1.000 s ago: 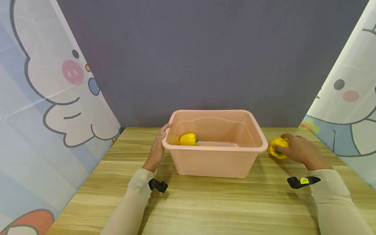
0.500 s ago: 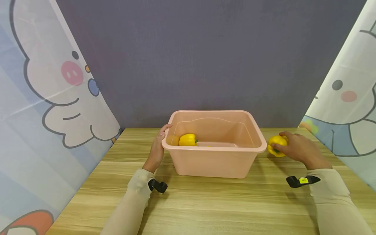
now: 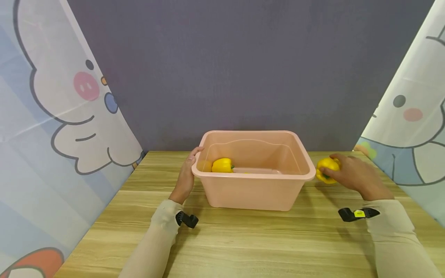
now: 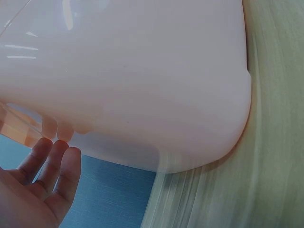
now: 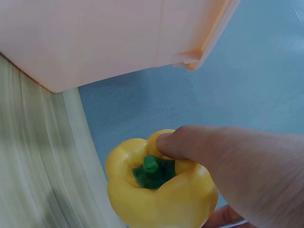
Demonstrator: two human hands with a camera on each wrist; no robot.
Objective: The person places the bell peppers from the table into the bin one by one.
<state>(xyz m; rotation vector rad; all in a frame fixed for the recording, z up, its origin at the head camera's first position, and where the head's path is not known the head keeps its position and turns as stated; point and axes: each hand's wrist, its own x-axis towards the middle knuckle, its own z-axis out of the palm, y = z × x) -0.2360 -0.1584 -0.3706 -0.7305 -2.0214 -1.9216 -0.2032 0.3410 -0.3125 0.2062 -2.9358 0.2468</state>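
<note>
A pink plastic bin (image 3: 250, 193) stands on the table. At its left end my left hand (image 3: 184, 175) holds the rim, one finger over the top; in the left wrist view several fingers (image 4: 69, 175) touch the outer wall below. My right hand (image 3: 354, 175) grips a yellow bell pepper (image 3: 327, 168) beside the bin's right end. In the right wrist view my thumb lies across this pepper (image 5: 161, 204) near its green stem. Whether it touches the table, I cannot tell. Inside the bin lies another yellow bell pepper (image 3: 222, 165); a yellow sliver shows behind the front rim.
The wooden table (image 3: 243, 243) stretches in front of the bin. A dark grey panel (image 3: 243, 69) rises close behind it. Cartoon-printed cloths hang at the left (image 3: 69, 135) and the right (image 3: 410, 143).
My right hand and the pepper it holds have shifted slightly left and up in the head view, closer to the bin. My left hand and the bin have barely moved.
</note>
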